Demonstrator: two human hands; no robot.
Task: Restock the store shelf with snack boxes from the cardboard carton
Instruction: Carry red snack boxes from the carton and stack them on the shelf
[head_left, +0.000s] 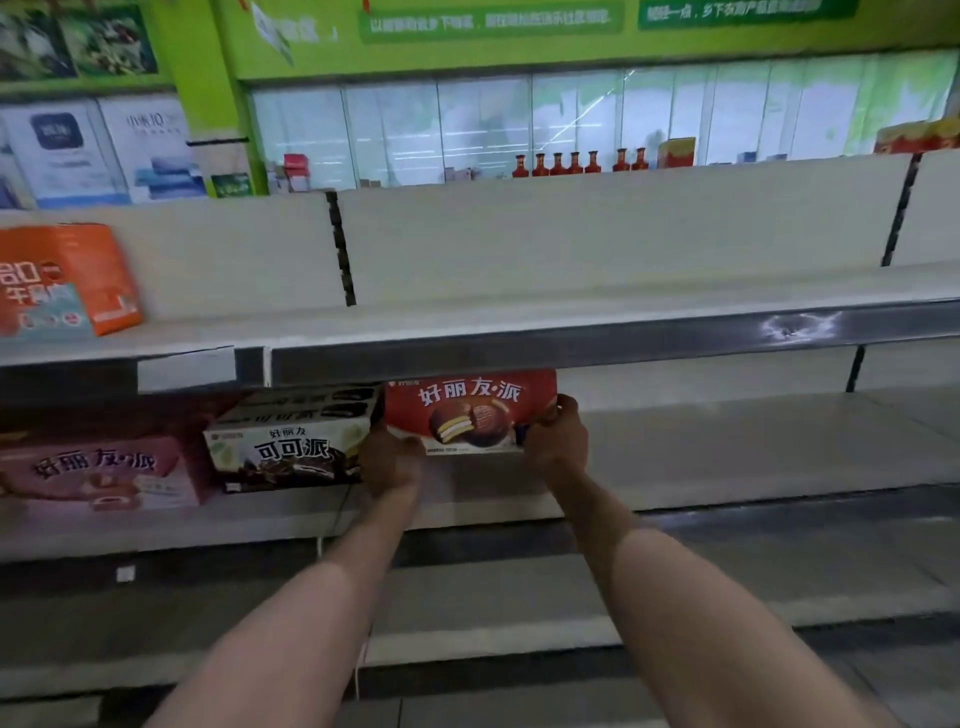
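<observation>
Both hands grasp one red snack box (470, 410), held at the second shelf (727, 447) just below the lip of the shelf above. The left hand (390, 460) holds its lower left corner; the right hand (558, 441) wraps the right end, fingers curled over the edge. The box's long axis runs left to right, printed face toward the person. It sits just beside the black-and-white cocoa pie boxes (291, 441) on its left; whether they touch cannot be determined. Open shelf lies to the right. Judgement: the box needs pushing far, straight back, kept parallel to its neighbour. The cardboard carton is not in view.
</observation>
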